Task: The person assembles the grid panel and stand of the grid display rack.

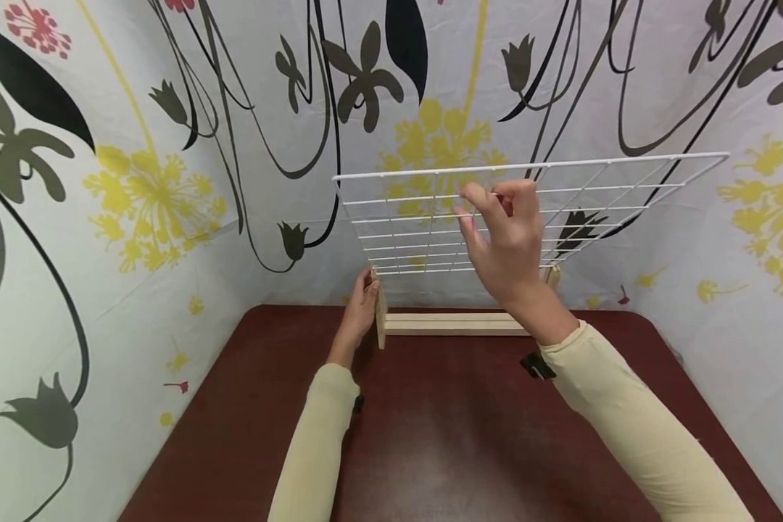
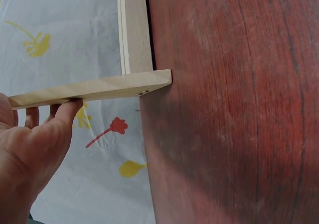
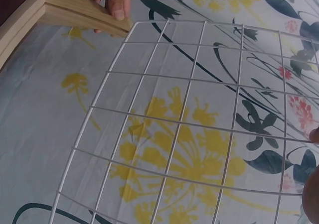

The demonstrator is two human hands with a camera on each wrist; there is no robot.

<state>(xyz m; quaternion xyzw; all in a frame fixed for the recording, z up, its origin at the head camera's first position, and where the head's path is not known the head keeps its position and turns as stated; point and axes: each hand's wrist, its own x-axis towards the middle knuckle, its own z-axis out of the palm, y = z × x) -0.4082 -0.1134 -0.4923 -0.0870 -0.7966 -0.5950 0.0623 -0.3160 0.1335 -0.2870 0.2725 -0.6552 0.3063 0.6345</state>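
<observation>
A white wire grid (image 1: 398,173) slants up and toward me above a small pale wooden frame (image 1: 457,324) at the table's far edge. My left hand (image 1: 360,310) holds the frame's left wooden side piece (image 2: 94,88) near its upper end, thumb on one face. In the left wrist view this piece meets a crossbar (image 2: 137,30), and two small screw heads show near its end. With bent fingers, my right hand (image 1: 509,243) pinches the grid's wires near the middle. The right wrist view has the grid's lower corner right at the wooden piece, beside my left fingers.
The dark red-brown wooden table (image 1: 431,428) stretches out below my arms. Behind it and on both sides hangs a white sheet (image 1: 248,130) printed with flowers. A dark wrist camera (image 1: 538,366) sits at my right cuff.
</observation>
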